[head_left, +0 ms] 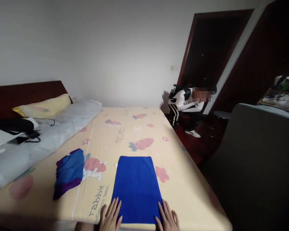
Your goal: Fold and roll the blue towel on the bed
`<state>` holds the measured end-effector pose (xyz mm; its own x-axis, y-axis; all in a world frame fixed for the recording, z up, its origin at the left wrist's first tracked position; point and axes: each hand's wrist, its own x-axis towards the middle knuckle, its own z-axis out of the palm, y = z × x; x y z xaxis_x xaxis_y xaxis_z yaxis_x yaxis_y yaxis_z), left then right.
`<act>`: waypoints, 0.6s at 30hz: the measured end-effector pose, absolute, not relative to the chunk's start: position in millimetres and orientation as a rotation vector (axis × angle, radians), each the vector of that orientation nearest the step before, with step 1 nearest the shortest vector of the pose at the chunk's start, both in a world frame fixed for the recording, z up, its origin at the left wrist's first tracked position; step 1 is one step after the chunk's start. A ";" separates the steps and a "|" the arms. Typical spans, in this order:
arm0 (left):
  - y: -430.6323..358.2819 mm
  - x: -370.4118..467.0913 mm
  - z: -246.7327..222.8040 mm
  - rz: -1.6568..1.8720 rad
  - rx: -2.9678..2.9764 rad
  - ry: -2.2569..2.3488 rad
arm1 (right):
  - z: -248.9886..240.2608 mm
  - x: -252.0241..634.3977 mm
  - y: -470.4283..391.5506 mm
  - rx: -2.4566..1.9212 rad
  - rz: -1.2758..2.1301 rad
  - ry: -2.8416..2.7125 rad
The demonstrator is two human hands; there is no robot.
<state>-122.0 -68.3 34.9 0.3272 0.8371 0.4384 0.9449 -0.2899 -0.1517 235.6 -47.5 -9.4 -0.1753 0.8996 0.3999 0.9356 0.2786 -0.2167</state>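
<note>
A blue cloth (136, 186) like a towel lies flat on the bed, its near edge close to the mattress edge and a small white tag at its left side. My left hand (111, 215) rests on its near left corner, fingers stretched out. On the near right corner lies my right hand (168, 217), its fingers spread too. Neither hand grips the cloth. Further left is a second, crumpled cloth (69, 173), blue with purple edging, apart from both hands.
The bed sheet (125, 136) is cream with carrots and rabbits. A long grey-white bundle (62, 128), a yellow pillow (47, 107) and a phone (21, 140) are on the left. Beyond the bed's right side sits a person (183, 102). A dark grey panel (260, 160) stands at right.
</note>
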 end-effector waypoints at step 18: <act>18.3 -106.3 46.7 -0.352 -2.183 -1.767 | 11.3 212.9 51.5 -1.689 -0.075 -2.124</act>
